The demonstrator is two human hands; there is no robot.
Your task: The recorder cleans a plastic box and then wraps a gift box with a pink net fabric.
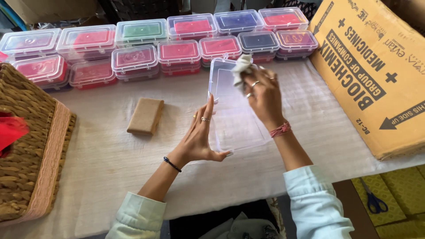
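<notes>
The left hand stood edge-up, its fingers spread nearly straight along the near-left rim of a clear plastic box, thumb hooked under the near corner, apparently to steady the box tilted above the cloth-covered surface. The right hand had its fingers curled closed on a small white cloth, pressed inside the box at its far end, as if wiping it. Beyond the fingertips ran two rows of lidded boxes with coloured contents. Left of the left fingers lay a tan block; farther left stood a wicker basket. Right of the right fingers lay a cardboard carton.
</notes>
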